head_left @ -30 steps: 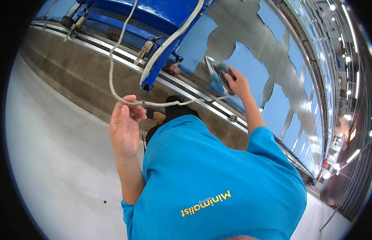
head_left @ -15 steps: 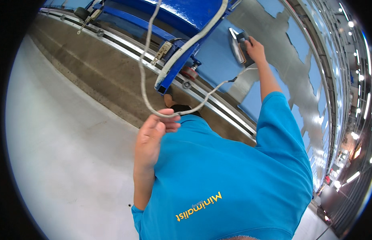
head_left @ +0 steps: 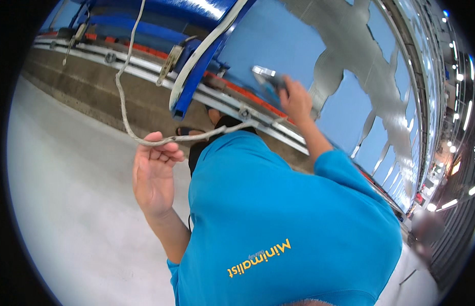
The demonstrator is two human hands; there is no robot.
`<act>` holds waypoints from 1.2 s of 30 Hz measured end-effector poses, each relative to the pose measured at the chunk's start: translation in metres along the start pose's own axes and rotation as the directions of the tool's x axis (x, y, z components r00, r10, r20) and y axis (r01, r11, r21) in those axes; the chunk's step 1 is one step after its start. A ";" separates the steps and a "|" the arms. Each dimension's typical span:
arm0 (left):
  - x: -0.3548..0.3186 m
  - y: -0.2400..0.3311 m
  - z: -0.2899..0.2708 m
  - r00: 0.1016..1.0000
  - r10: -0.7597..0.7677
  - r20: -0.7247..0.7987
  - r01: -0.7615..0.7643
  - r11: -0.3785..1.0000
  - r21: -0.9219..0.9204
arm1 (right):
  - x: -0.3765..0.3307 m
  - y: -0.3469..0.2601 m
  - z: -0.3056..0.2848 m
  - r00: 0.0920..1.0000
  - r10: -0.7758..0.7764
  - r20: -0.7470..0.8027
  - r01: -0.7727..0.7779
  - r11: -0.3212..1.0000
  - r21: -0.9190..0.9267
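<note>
My right hand (head_left: 297, 102) grips the handle of a clothes iron (head_left: 265, 75), whose shiny metal body is blurred by motion. It is over the near edge of a long table surface (head_left: 268, 38) that looks light blue with uneven grey patches. A whitish cord (head_left: 122, 99) comes down from above, bends at my left hand and runs right past my waist. My left hand (head_left: 156, 178), palm up at the left of my body, carries this cord across its curled fingers. Where the cord meets the iron is hidden behind my right arm.
A blue metal frame (head_left: 185, 92) with a thick pale hose (head_left: 202, 48) stands over the table at upper left. Metal rails (head_left: 212, 100) and an orange-red strip (head_left: 237, 91) line the table's near side. The pale floor (head_left: 84, 194) lies to the left.
The iron and my right hand have moved left and toward the table's near edge. My left hand has shifted left with the cord. The blue frame appears further left in view.
</note>
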State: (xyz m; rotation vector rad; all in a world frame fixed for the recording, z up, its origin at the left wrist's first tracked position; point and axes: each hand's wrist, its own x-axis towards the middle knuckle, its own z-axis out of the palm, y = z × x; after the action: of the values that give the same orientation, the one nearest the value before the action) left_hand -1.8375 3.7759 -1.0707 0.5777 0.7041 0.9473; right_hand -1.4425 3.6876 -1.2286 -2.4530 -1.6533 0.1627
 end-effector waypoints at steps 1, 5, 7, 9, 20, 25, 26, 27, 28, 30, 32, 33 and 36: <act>0.007 0.007 -0.003 1.000 -0.011 0.008 0.011 0.999 0.036 | 0.003 -0.006 -0.009 0.999 -0.015 0.039 0.014 0.999 0.038; 0.028 0.020 0.004 0.998 -0.045 0.047 0.037 0.987 0.156 | 0.033 0.003 -0.012 0.997 -0.062 0.041 0.055 0.987 0.152; 0.033 0.013 0.016 0.996 -0.061 0.071 0.050 0.988 0.148 | 0.085 0.032 -0.009 0.999 -0.040 -0.037 0.045 0.985 0.164; 0.033 0.005 0.026 0.993 -0.075 0.088 0.062 0.988 0.144 | 0.139 0.056 -0.011 0.997 -0.001 -0.082 0.012 0.991 0.137; 0.034 -0.025 -0.014 0.990 -0.108 0.088 0.104 0.993 0.053 | 0.188 0.065 0.032 0.963 0.235 -0.128 -0.241 0.970 -0.030; 0.056 0.000 -0.066 0.990 -0.037 0.133 0.041 0.999 -0.027 | 0.083 0.000 0.052 0.996 0.057 -0.068 -0.058 0.998 -0.014; 0.063 0.009 -0.080 0.991 -0.023 0.135 0.030 0.998 -0.049 | 0.066 -0.022 0.047 0.999 0.034 -0.036 -0.033 0.999 0.013; 0.069 0.020 -0.094 0.991 -0.013 0.134 0.022 0.998 -0.067 | 0.057 -0.043 0.043 1.000 0.010 0.001 -0.010 0.999 0.045; 0.076 0.033 -0.108 0.991 -0.009 0.131 0.019 0.997 -0.077 | 0.056 -0.060 0.044 1.000 0.015 0.018 -0.017 0.995 0.099; 0.087 0.061 -0.132 0.990 -0.035 0.139 0.043 0.997 -0.058 | 0.065 -0.087 0.043 0.998 0.011 0.057 -0.023 0.978 0.208; 0.101 0.083 -0.154 0.987 -0.044 0.158 0.049 0.998 -0.032 | 0.095 -0.107 0.045 0.998 0.049 0.045 -0.059 0.967 0.247; 0.107 0.093 -0.165 0.986 -0.043 0.162 0.045 0.999 -0.012 | 0.118 -0.117 0.046 0.997 0.064 0.040 -0.072 0.961 0.269; 0.115 0.114 -0.174 0.990 -0.065 0.125 0.062 0.998 0.028 | 0.194 -0.126 0.059 0.998 -0.015 -0.060 0.031 0.958 0.285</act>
State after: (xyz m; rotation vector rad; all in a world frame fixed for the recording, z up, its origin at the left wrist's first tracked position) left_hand -1.9822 3.9535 -1.1337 0.6270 0.6183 0.8364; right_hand -1.4949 3.9185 -1.2580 -2.2019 -1.5147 0.3022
